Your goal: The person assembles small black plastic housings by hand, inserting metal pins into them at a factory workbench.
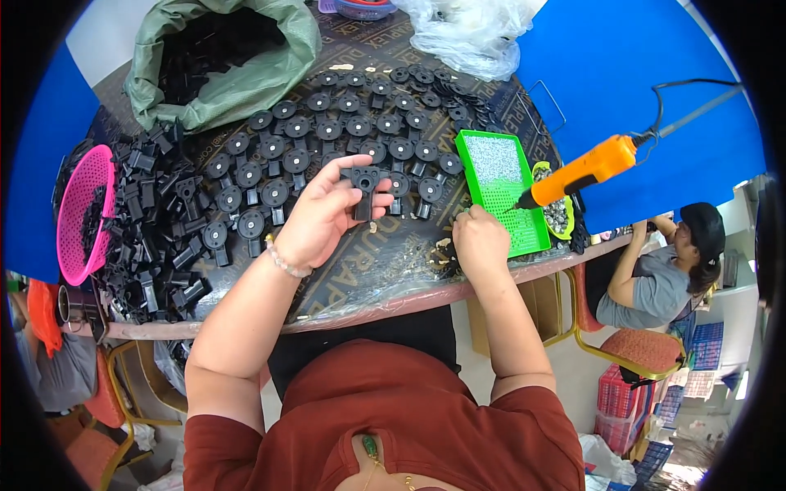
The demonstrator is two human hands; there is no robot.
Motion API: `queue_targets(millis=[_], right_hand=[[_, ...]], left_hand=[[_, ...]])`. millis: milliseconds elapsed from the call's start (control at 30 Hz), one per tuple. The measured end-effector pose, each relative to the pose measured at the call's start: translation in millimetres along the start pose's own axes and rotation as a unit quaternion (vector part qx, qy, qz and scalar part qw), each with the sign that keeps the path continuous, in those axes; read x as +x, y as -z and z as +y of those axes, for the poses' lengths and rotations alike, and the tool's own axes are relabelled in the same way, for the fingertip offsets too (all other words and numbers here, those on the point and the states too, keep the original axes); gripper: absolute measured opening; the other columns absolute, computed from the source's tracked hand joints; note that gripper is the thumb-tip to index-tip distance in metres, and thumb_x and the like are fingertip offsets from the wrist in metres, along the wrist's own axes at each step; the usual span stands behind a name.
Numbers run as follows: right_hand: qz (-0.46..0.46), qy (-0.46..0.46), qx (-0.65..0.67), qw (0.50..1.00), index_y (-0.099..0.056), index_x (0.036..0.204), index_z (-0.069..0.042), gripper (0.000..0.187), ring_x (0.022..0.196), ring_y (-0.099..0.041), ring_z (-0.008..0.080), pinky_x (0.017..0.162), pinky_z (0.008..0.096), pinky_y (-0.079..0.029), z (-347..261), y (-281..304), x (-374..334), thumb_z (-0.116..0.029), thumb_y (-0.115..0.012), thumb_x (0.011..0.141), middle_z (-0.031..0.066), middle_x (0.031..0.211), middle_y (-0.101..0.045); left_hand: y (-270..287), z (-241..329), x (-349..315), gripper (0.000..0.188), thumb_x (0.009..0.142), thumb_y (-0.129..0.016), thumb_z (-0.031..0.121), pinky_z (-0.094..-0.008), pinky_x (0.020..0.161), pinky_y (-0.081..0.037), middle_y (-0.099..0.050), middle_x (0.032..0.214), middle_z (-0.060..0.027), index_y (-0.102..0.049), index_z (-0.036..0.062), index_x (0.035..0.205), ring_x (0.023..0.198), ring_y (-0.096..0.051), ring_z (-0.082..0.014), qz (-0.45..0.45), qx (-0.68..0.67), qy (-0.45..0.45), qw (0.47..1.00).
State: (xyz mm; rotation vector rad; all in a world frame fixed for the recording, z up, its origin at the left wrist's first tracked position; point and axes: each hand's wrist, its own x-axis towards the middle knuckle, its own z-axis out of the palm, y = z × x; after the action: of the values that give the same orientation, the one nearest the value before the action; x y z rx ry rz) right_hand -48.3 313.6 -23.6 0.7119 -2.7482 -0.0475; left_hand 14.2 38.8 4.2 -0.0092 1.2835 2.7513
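Between the thumb and fingers of my left hand (321, 214) is a black plastic part (365, 185) with a round hole and a short stem, raised over the table. My right hand (481, 244) is closed at the left side of a green perforated tray (534, 239); whatever its fingers hold, if anything, is hidden. Small silvery pieces (494, 159) fill the tray's far part. An orange electric screwdriver (583, 170) hangs over the tray, its tip pointing down left. Rows of black round-headed parts (296, 160) with pale centres stand beyond my left hand.
Loose black parts (155, 200) are heaped at the left, by a pink basket (106, 209). A green sack (146, 90) of black pieces stands far left. A yellow-green bowl (568, 229) of small metal pieces sits behind the screwdriver. Another person (651, 286) sits at the right.
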Motion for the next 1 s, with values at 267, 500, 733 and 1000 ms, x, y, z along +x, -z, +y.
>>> queue_targets(millis=[267, 500, 733, 1000], right_hand=[[0.013, -0.021, 0.362, 0.932, -0.068, 0.082, -0.002, 0.006, 0.072, -0.064, 0.0225, 0.065, 0.0344, -0.052, -14.6, 35.4, 39.7, -0.003, -0.073, 0.078, 0.0094, 0.078, -0.061], [-0.099, 0.083, 0.526, 0.840, -0.070, 0.092, 0.003, 0.011, 0.079, -0.065, 0.0207, 0.068, 0.0348, -0.051, -64.7, 70.7, 75.7, -0.008, -0.066, 0.092, 0.0102, 0.089, -0.060], [0.000, 0.064, 0.428, 0.902, -0.074, 0.096, -0.001, 0.011, 0.088, -0.067, 0.0292, 0.077, 0.0368, -0.052, -47.8, 66.4, 108.2, -0.008, -0.069, 0.089, 0.0136, 0.092, -0.066], [0.192, -0.034, 0.101, 0.976, -0.072, 0.108, -0.004, 0.019, 0.093, -0.066, 0.0378, 0.084, 0.0464, -0.054, 20.7, 28.3, 153.3, -0.006, -0.062, 0.091, 0.0170, 0.099, -0.069]], left_hand=[[4.3, -5.0, 1.6, 0.048, 0.099, -0.049, -0.001, -0.0391, 0.099, -0.056, -0.062, 0.128, -0.0227, -0.042, 0.0035, 0.147, 0.112, -0.068, -0.0266, 0.001, 0.005, 0.021, 1.000], [7.7, -17.3, 0.7, 0.043, 0.100, -0.053, 0.002, -0.0393, 0.098, -0.056, -0.064, 0.124, -0.0144, -0.046, 0.0032, 0.143, 0.114, -0.067, -0.0244, -0.024, 0.018, 0.040, 0.999], [7.2, -14.0, 0.9, 0.043, 0.099, -0.052, 0.004, -0.0399, 0.097, -0.057, -0.067, 0.123, -0.0191, -0.048, 0.0047, 0.142, 0.110, -0.069, -0.0274, -0.011, -0.043, 0.067, 0.997], [6.1, -16.1, 0.4, 0.032, 0.102, -0.060, 0.012, -0.0322, 0.077, -0.057, -0.070, 0.113, -0.0195, -0.054, 0.0034, 0.132, 0.094, -0.072, -0.0235, 0.019, 0.005, 0.055, 0.998]])
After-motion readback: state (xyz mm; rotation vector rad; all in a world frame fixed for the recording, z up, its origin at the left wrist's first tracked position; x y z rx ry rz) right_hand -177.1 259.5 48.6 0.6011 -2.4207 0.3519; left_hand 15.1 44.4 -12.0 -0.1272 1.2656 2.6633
